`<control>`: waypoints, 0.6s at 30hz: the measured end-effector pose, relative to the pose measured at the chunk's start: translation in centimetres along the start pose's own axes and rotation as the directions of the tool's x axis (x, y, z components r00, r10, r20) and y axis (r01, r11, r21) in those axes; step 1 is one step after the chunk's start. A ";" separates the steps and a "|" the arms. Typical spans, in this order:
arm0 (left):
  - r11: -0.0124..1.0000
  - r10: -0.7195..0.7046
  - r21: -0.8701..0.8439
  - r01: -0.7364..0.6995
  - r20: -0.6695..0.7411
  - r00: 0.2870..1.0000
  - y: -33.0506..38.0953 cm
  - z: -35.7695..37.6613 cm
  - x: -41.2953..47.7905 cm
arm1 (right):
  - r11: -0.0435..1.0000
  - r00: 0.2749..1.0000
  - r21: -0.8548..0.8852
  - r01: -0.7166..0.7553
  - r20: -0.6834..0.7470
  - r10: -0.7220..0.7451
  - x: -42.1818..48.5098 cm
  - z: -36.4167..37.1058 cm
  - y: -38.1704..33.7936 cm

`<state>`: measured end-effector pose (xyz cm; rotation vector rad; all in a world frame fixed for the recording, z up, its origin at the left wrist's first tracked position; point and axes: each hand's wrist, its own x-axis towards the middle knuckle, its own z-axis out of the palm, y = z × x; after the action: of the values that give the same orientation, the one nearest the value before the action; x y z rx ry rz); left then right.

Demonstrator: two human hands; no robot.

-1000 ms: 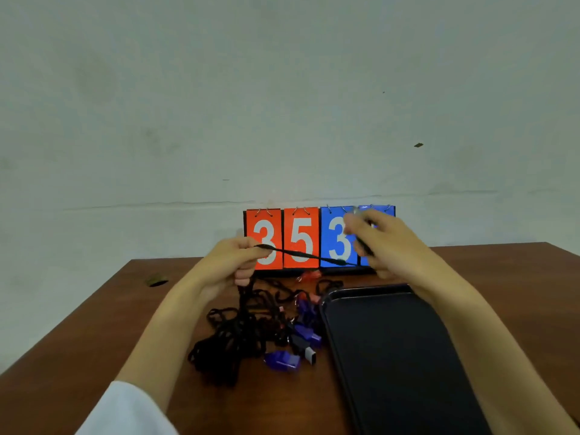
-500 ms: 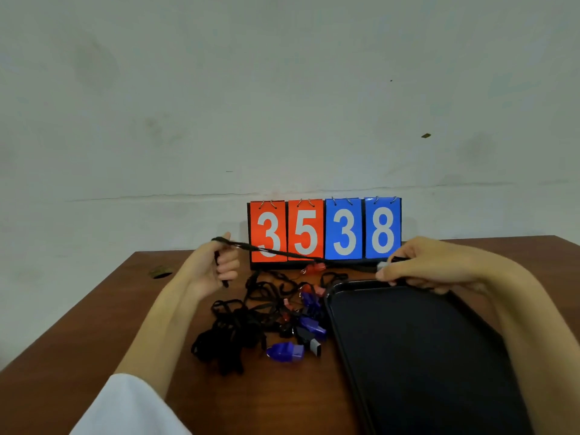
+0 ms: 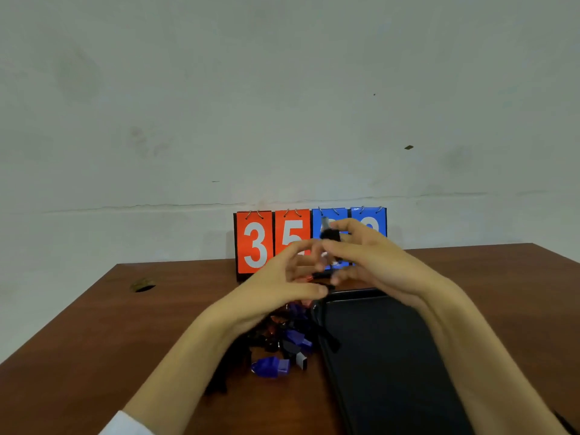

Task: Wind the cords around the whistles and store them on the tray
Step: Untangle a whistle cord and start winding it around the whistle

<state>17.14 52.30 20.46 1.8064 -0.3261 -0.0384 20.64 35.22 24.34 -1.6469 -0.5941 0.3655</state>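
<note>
Brown surface (image 3: 157,324) carries your black tray (image 3: 354,294) beside a pile of whistles (image 3: 282,343). Above the tray's far rim, your right hand (image 3: 376,265) grasps a whistle (image 3: 330,236) in curled fingers; your left hand (image 3: 282,287) pinches its cord (image 3: 320,274).

Both forearms are bare from the wrist back to the bottom edge. The edge of a white sleeve (image 3: 125,425) shows on the left arm, in the lower corner. The left hand (image 3: 282,287) and right hand (image 3: 370,262) are bare.

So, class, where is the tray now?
In the head view the tray lies right of centre on the table, directly right of the whistle pile, in front of the scoreboard.
</note>
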 end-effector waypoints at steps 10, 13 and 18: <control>0.917 -0.127 -0.392 0.074 -0.111 0.986 -0.3 1.6 -0.1 | 0.835 0.923 0.543 0.091 -0.361 0.135 2.0 1.1 2.3; 0.959 -0.157 -0.258 0.114 -0.149 0.976 -0.6 1.3 0.0 | 0.555 0.940 0.831 -0.039 -0.159 0.303 2.1 1.0 3.0; 0.970 -0.202 -0.167 0.179 -0.133 0.970 -0.5 0.8 -0.2 | 0.644 0.925 0.764 -0.046 -0.210 0.315 2.6 1.8 3.8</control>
<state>16.92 51.71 19.72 1.6709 -0.0404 -0.0618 22.36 37.87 20.59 -0.9090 0.0208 0.4033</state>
